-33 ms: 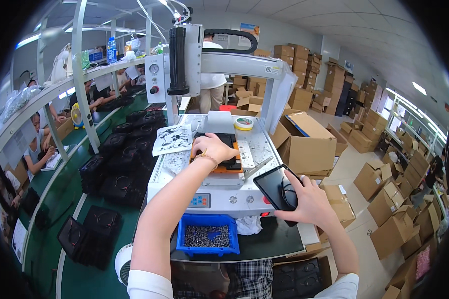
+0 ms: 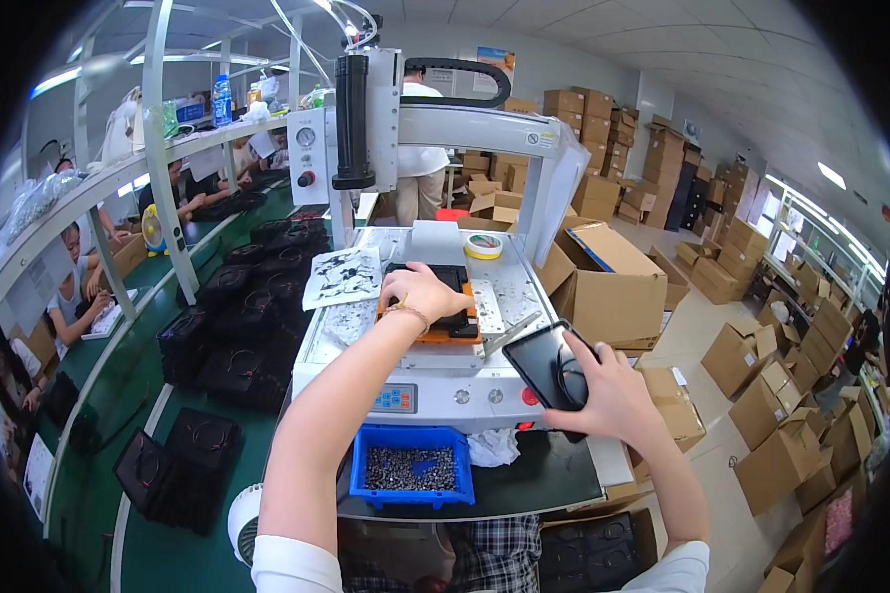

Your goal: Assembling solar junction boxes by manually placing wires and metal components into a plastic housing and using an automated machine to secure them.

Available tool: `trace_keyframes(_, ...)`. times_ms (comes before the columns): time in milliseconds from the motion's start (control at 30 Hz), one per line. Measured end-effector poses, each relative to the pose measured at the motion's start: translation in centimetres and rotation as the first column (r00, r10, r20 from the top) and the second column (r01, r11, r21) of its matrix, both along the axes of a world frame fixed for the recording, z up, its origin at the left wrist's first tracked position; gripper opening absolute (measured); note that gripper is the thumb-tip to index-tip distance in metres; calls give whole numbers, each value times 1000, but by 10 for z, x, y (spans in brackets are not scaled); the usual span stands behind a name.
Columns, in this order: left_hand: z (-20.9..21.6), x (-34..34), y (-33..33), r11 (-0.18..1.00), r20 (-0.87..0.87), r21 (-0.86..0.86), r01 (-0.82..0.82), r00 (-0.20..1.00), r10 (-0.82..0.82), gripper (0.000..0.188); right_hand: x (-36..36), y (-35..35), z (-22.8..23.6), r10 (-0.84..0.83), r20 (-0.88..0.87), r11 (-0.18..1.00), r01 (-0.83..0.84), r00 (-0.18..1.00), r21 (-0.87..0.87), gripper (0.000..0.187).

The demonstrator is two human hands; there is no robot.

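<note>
Near: blue bin (image 2: 412,498) of small grey pieces (image 2: 396,468). My right hand (image 2: 618,395) holds a tilted black panel (image 2: 536,364) by its right side, near the machine (image 2: 440,379); an edge grip seems safest. Farther: my left hand (image 2: 421,298) lies over a black part (image 2: 449,274) in the orange holder (image 2: 453,341); pinching or resting, cannot tell. Judgement: press evenly, keep it seated flat.

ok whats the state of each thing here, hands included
Left hand: on black part in orange fixture
Right hand: gripping flat black rectangular panel
Flat black rectangular panel: held, tilted
Blue plastic bin: open-topped, holding small grey pieces
White sheet: black-smeared, lying flat
Large brown cardboard box: flaps open
Round yellow roll: lying flat
</note>
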State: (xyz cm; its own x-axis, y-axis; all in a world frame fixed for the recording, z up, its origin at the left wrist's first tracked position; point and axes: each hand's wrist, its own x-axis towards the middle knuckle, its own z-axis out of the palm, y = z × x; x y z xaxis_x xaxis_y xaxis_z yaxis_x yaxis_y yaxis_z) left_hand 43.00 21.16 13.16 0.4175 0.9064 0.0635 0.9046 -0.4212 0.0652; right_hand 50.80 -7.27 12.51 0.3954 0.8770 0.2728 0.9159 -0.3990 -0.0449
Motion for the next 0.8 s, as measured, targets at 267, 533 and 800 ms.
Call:
trace_keyframes(267, 47, -69, 15, 984, 185, 180, 21, 981, -55, 119, 8, 131, 12, -59, -76, 997, 63, 995, 47, 110)
trace_keyframes(533, 56, -171, -6, 981, 190, 190, -32, 982, -4, 115, -50, 244, 2, -192, -121, 980, 184, 974, -71, 124)
trace_keyframes(800, 37, -218, -27, 979, 169, 204, 3, 985, -38, 117, -68, 270, -1, -322, -102, 938, 302, 941, -172, 122)
